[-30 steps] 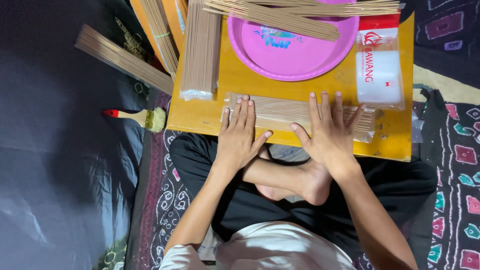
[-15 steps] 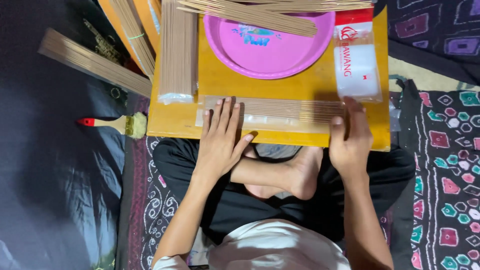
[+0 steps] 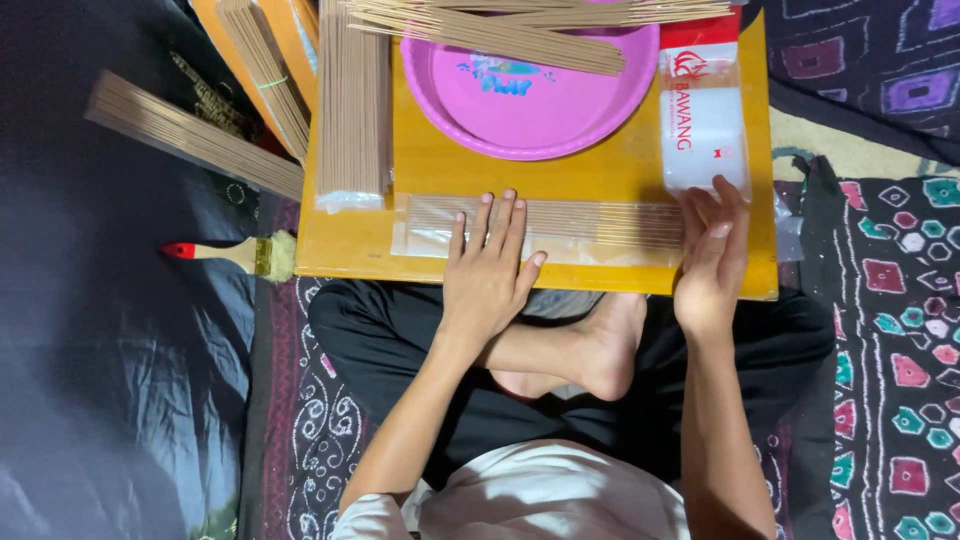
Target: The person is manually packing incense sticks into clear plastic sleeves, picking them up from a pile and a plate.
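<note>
pressing flat with fingers spread, the left hand (image 3: 488, 275) lies palm-down on a clear plastic sleeve of incense sticks (image 3: 560, 225), gripping nothing. the right hand (image 3: 712, 262) stands edge-on against the sleeve's right end, fingers straight and together, touching but not closed round it. the sleeve lies along the near edge of the yellow board (image 3: 600, 175), its long axis running left to right, the sticks pointing toward the right hand.

just beyond the right fingertips lies a clear rectangular packet (image 3: 702, 110) with a red band across its far end and red lettering down one side, its long axis running away from the person. left of it sits a round pink tray (image 3: 520, 100) with loose sticks (image 3: 500, 30) across it. another sleeved bundle (image 3: 352, 110) lies lengthwise on the board's left side. off the board to the left, a brush with a red-tipped handle (image 3: 230, 252) lies on dark cloth.
</note>
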